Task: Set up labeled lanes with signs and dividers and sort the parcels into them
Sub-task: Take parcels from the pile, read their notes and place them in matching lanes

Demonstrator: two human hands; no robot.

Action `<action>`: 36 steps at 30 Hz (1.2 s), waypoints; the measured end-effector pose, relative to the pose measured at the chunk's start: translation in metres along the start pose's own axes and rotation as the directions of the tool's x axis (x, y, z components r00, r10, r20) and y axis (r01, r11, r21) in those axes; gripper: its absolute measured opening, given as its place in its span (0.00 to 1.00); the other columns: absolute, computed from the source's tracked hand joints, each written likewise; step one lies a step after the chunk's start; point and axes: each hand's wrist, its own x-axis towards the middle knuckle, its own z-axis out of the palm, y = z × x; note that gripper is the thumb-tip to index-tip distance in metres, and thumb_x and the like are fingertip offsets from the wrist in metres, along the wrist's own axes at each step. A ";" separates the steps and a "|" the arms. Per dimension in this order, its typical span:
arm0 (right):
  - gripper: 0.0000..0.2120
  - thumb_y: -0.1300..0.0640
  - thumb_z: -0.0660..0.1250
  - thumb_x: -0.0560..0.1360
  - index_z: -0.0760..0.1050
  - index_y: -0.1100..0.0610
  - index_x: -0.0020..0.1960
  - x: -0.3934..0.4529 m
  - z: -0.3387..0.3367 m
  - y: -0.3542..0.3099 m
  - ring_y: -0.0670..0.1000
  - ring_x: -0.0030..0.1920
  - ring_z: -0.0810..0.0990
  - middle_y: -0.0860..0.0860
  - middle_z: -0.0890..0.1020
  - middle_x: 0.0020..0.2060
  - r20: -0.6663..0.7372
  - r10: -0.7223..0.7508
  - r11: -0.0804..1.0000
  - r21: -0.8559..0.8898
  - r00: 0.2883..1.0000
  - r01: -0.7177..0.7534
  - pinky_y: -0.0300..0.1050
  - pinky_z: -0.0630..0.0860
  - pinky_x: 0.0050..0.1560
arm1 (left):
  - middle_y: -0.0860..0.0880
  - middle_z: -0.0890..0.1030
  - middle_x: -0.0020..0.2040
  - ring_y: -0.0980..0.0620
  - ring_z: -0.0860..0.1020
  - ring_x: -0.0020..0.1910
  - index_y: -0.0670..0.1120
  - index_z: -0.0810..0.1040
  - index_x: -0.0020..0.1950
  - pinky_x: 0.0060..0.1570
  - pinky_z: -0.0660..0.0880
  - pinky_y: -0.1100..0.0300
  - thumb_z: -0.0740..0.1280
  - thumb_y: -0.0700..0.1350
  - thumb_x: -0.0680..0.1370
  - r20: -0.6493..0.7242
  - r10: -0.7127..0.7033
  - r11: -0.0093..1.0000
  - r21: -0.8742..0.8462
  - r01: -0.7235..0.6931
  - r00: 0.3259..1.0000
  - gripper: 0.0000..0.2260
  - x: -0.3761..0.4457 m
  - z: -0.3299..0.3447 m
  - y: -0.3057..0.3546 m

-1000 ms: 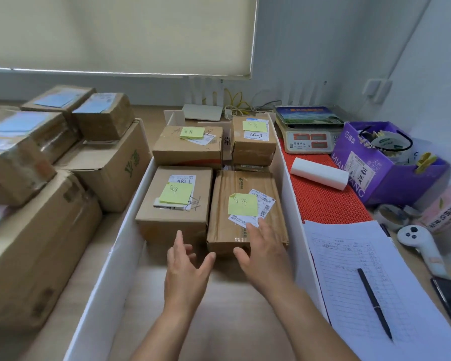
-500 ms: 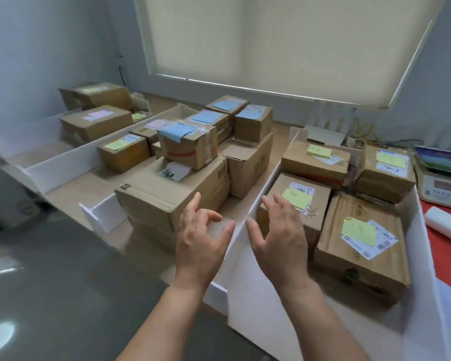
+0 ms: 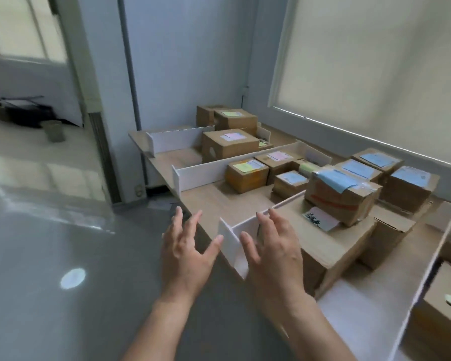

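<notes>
Both hands hover palm-down with fingers spread, holding nothing: the left hand (image 3: 186, 252) beside the worktop (image 3: 214, 201) edge, the right hand (image 3: 274, 252) over the near white divider (image 3: 231, 242). Brown parcels (image 3: 343, 195) with blue, pink and green notes sit in lanes between upright dividers.

White dividers (image 3: 202, 171), upright on edge, set in parallel across the counter (image 3: 219, 201), splitting it into lanes. Brown cardboard parcels (image 3: 246, 175) grouped within lanes, flat on their bases; some stacked. Coloured notes on tops: blue (image 3: 335, 179), yellow-green, pink. Small handwritten white sign (image 3: 320, 222) lying on the large near parcel (image 3: 320, 246), beneath a taped parcel (image 3: 343, 195).
</notes>
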 end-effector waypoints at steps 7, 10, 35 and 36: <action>0.24 0.39 0.61 0.74 0.76 0.53 0.63 0.031 0.080 -0.073 0.62 0.62 0.75 0.59 0.74 0.66 0.074 -0.107 0.991 0.085 0.992 0.100 0.59 0.72 0.59 | 0.46 0.55 0.77 0.50 0.55 0.75 0.55 0.69 0.70 0.72 0.51 0.53 0.51 0.70 0.62 -0.123 -0.111 0.982 0.138 0.128 0.986 0.40 0.049 -0.059 -0.071; 0.27 0.36 0.54 0.73 0.78 0.52 0.61 0.047 0.111 -0.092 0.63 0.62 0.75 0.59 0.73 0.66 0.107 -0.144 0.980 0.157 0.984 0.126 0.59 0.70 0.59 | 0.48 0.54 0.77 0.52 0.53 0.76 0.55 0.68 0.71 0.73 0.49 0.53 0.50 0.71 0.62 -0.143 -0.165 0.974 0.131 0.184 0.976 0.40 0.071 -0.065 -0.099; 0.17 0.53 0.67 0.69 0.79 0.59 0.56 0.336 0.453 -0.236 0.63 0.57 0.79 0.61 0.78 0.59 0.134 -0.218 0.907 0.392 0.967 0.150 0.58 0.73 0.55 | 0.49 0.52 0.78 0.53 0.52 0.75 0.55 0.66 0.72 0.72 0.47 0.56 0.47 0.72 0.60 -0.239 -0.318 0.872 0.307 0.382 0.918 0.44 0.454 -0.081 -0.285; 0.17 0.55 0.69 0.70 0.78 0.59 0.57 0.346 0.466 -0.245 0.63 0.58 0.78 0.61 0.77 0.60 0.152 -0.231 0.903 0.402 0.961 0.153 0.58 0.73 0.57 | 0.49 0.51 0.78 0.53 0.52 0.75 0.55 0.66 0.72 0.72 0.46 0.55 0.49 0.71 0.61 -0.243 -0.322 0.871 0.303 0.387 0.915 0.43 0.468 -0.084 -0.294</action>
